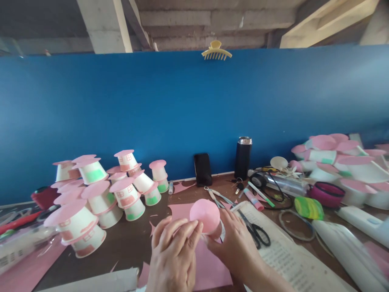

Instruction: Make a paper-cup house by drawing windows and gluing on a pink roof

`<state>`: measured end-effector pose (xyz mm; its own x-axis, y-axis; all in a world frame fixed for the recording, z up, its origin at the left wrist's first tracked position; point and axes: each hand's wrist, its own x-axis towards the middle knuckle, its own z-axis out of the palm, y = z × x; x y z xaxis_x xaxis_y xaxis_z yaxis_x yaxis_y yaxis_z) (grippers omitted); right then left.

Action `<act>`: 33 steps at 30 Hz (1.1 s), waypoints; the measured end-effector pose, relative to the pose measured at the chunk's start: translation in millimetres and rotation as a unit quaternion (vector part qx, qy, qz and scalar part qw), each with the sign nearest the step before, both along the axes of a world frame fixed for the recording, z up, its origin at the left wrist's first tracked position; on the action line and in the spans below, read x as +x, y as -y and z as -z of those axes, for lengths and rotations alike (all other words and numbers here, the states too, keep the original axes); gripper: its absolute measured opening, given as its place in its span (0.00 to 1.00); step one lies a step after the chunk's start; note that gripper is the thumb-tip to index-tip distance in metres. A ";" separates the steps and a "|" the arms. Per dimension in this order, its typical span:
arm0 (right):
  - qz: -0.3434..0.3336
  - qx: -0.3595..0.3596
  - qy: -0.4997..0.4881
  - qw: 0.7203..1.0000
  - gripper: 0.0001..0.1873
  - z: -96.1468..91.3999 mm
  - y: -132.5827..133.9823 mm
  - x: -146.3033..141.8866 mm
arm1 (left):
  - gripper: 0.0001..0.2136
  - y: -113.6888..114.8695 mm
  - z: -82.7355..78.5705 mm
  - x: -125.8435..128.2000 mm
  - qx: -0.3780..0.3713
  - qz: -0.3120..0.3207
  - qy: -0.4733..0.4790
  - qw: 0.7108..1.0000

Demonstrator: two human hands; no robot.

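Note:
A pink paper disc (pixel 205 217) sits on top of a white paper cup, mostly hidden between my hands. My left hand (pixel 176 247) is closed at the disc's left side, fingers together and fingertips pressed on its edge; the thumb is hidden. On the other side, my right hand (pixel 232 239) curls round the cup, with the thumb toward me. Beneath both hands lies a sheet of pink paper (pixel 209 263). Black-handled scissors (pixel 259 236) rest just right of my right hand.
Stacked paper cups with pink discs (pixel 80 219) stand at left, and more cups (pixel 331 158) pile up at right. A phone (pixel 202 169) and a black flask (pixel 243 158) stand by the blue partition (pixel 152 109). Pliers (pixel 215 196), a glue stick (pixel 253 199) and a printed sheet (pixel 285 251) lie nearby.

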<state>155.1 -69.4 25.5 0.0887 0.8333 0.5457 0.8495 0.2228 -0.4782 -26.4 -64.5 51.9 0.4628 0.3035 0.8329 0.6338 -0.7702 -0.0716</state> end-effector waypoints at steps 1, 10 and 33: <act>0.001 0.000 -0.001 1.000 0.13 -0.3 0.6 -0.7 | 0.19 0.4 1.0 0.3 0.001 -0.001 -0.005 1.000; 0.000 -0.012 -0.002 1.000 0.13 -2.8 3.6 -3.9 | 0.20 2.4 5.7 1.5 -0.015 0.010 -0.028 0.999; -0.082 0.033 -0.041 0.995 0.37 7.8 4.8 -4.1 | 0.34 6.7 4.0 -12.7 0.053 -0.068 0.164 0.983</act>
<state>151.0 -74.2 17.7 0.0005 0.8033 0.5956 0.7576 0.3885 -0.5245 -39.1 -71.2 47.8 0.1256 0.2469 0.9609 0.7325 -0.6762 0.0780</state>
